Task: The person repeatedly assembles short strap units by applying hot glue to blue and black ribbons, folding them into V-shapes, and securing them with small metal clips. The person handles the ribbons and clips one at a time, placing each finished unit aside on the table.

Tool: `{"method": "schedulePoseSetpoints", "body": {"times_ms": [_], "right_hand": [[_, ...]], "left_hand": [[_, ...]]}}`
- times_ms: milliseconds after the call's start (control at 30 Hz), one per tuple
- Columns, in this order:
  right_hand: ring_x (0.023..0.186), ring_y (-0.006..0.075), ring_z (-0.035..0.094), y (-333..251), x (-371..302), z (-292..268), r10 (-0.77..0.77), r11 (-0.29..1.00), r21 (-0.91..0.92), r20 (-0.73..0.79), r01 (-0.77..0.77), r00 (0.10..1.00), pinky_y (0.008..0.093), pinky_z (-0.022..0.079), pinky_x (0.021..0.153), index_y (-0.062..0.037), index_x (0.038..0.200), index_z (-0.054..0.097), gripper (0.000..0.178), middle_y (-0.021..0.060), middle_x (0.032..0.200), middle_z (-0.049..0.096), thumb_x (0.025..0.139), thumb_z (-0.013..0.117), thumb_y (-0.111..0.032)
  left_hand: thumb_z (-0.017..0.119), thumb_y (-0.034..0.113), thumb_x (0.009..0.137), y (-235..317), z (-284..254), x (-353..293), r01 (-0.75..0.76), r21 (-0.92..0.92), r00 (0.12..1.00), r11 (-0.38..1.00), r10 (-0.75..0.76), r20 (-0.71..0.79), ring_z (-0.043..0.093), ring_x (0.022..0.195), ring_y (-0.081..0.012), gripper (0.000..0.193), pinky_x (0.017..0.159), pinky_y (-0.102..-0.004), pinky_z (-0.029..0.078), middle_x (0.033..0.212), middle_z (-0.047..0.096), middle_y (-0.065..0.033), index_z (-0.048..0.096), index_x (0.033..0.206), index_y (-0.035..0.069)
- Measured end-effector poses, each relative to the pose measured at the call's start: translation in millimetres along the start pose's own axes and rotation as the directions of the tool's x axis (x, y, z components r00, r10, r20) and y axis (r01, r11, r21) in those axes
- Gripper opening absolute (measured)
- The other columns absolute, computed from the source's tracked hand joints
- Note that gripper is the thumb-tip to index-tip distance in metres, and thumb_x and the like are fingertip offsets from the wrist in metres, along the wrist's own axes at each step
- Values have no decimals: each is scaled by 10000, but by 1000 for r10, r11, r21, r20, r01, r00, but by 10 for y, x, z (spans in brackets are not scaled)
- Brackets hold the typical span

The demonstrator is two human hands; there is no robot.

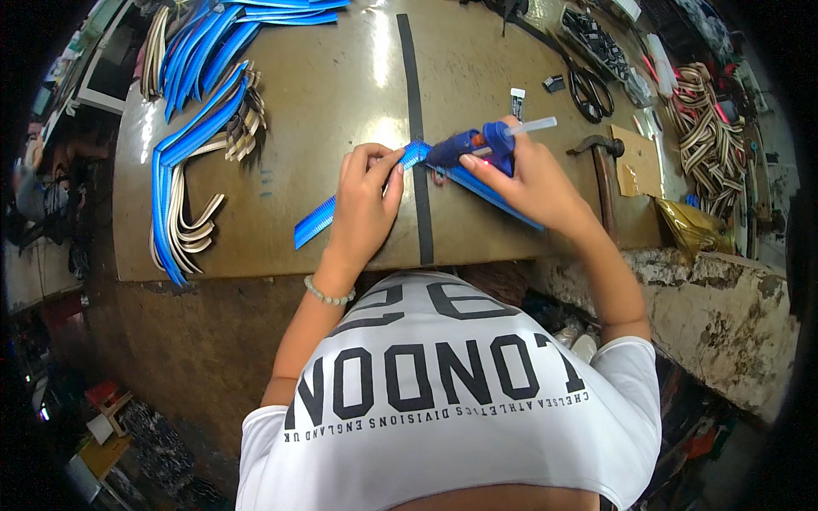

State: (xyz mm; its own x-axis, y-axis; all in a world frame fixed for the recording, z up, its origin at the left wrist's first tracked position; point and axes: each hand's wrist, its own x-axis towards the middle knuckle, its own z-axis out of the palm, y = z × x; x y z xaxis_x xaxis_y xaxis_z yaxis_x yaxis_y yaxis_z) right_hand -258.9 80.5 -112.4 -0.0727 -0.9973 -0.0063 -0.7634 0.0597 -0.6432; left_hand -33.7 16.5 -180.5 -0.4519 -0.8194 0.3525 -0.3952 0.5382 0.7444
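Facing a cluttered room's point(162, 349) glossy table point(324, 94), I had my left hand point(366, 192) pinching a ribbed strap point(314, 223), right hand point(538, 183) clutching a plastic glue gun point(460, 148).

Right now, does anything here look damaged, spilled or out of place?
Yes: the pale ledge by the table's front right looks damaged, its surface flaked and stained. No spill stands out around the blue strip.

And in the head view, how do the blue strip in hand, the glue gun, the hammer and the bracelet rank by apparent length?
1. Blue strip
2. Glue gun and hammer: too alike to rank
3. Bracelet
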Motion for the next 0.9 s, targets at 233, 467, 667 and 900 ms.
{"method": "schedulePoseSetpoints", "body": {"times_ms": [233, 467, 667, 900], "right_hand": [[707, 253, 681, -86, -381, -249, 118, 975, 177, 109, -136, 987, 361, 539, 627, -32, 1092, 572, 427, 107, 801, 685, 913, 681, -405], [743, 165, 649, 1332, -1044, -860, 483, 833, 347, -837, -432, 258, 347, 527, 652, 20, 1093, 606, 475, 95, 926, 690, 953, 631, -434], [886, 474, 648, 1214, -1510, -865, 684, 185, -258, -659, -948, 313, 510, 500, 754, 27, 883, 680, 475, 283, 891, 683, 1007, 501, -394], [948, 345, 643, 1204, 286, -739, -268, 924, -365, -401, 116, 876, 401, 504, 828, 3, 1083, 654, 217, 189, 1014, 668, 881, 625, -72]], "left_hand": [[646, 20, 860, -11, 8, 2, -55, 34, 998, 998, 56, -17, 545, 907, -275, 228, 822, -370, 464, 1008, 596, -127, 692, 1081, -7], [643, 31, 871, 23, 14, 6, -18, 49, 1000, 999, 18, -5, 544, 908, -266, 216, 834, -364, 461, 1009, 594, -121, 706, 1077, 7], [646, 25, 874, 31, 8, 27, 21, 28, 999, 999, -22, 32, 536, 899, -254, 217, 829, -357, 456, 1010, 591, -115, 703, 1082, 3], [655, 14, 867, 53, -5, 38, -28, 58, 999, 998, 27, 17, 537, 887, -251, 211, 803, -356, 458, 1011, 592, -111, 703, 1072, -4]]}}
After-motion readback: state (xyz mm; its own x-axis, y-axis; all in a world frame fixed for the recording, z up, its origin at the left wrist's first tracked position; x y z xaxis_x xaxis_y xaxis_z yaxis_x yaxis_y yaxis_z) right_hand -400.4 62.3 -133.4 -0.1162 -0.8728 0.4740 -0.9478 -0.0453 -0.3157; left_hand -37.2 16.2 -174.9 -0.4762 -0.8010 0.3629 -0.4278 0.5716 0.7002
